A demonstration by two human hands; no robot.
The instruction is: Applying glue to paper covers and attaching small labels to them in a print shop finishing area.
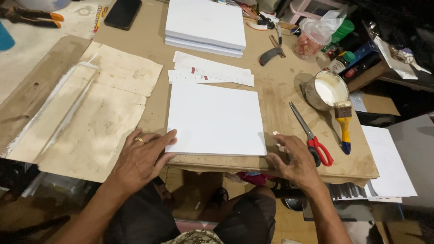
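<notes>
A square white board (pixel 216 118) lies flat on the brown work table (pixel 280 90), close to the near edge. My left hand (pixel 141 159), with a ring on one finger, rests flat at the board's near left corner, fingertips touching its edge. My right hand (pixel 294 160) rests on the table just off the board's near right corner, fingers spread and holding nothing. Beside that hand lie red-handled scissors (pixel 313 135).
A stack of white boards (pixel 204 25) sits at the back, with paper strips (pixel 210 74) in front. A tin of white glue (pixel 326 89) and a yellow-handled brush (pixel 344 124) stand right. Stained brown paper sheets (pixel 95 113) cover the left. A black phone (pixel 123 12) lies far back.
</notes>
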